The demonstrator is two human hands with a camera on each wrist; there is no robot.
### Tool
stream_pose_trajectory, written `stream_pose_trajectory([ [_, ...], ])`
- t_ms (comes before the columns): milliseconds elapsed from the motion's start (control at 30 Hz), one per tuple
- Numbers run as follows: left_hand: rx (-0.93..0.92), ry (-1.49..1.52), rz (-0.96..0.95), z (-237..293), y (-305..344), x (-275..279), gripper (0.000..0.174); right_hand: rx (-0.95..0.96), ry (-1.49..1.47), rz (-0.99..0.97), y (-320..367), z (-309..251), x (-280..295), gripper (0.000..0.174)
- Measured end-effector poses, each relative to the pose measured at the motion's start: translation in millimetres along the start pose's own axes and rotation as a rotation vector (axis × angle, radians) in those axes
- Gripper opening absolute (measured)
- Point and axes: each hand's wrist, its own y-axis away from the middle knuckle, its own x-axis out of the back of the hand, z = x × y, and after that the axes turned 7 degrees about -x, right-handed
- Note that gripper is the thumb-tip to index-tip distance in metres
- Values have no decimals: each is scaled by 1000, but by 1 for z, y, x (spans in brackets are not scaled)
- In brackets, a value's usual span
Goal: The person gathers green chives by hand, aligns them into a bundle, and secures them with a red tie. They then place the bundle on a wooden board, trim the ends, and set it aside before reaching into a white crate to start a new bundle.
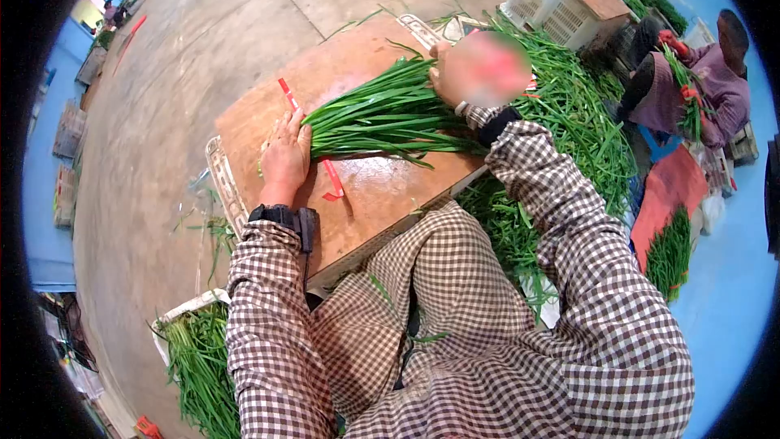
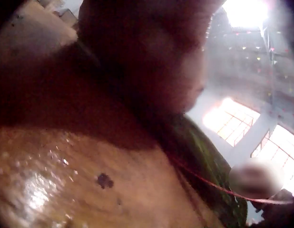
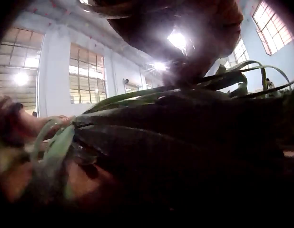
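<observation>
A bunch of long, flat-leaved garlic chives lies across a brown board in the head view. At the bunch's left end, my left hand rests with fingers extended against the stalks. A red strip passes under the bunch near that hand, its ends showing on both sides. My right hand is at the leafy end, partly hidden by a blurred patch; I cannot tell whether its fingers grip the leaves. Its underside looms dark over the leaves in the right wrist view.
Loose greens are heaped right of the board. A white crate stands beyond them. Another crate of greens sits by my left elbow. At right, a person holds a bunch; a tied bunch lies nearer.
</observation>
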Motion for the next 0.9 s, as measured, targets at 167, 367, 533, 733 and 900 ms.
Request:
stream_pose_trajectory([
  [167,-81,73,36,8,2,7,41,22,-325,-122,5,2,1,20],
  [367,-159,-272,203,14,4,4,40,29,-401,-225,8,-2,0,12],
  [533,-181,-88,188,9,1,0,38,257,-126,-42,2,3,-9,13],
  [733,-174,-7,219,14,9,11,30,131,192,-28,-4,7,-6,14],
  [900,-170,0,250,14,10,7,27,-47,-249,-96,-43,47,-30,17],
])
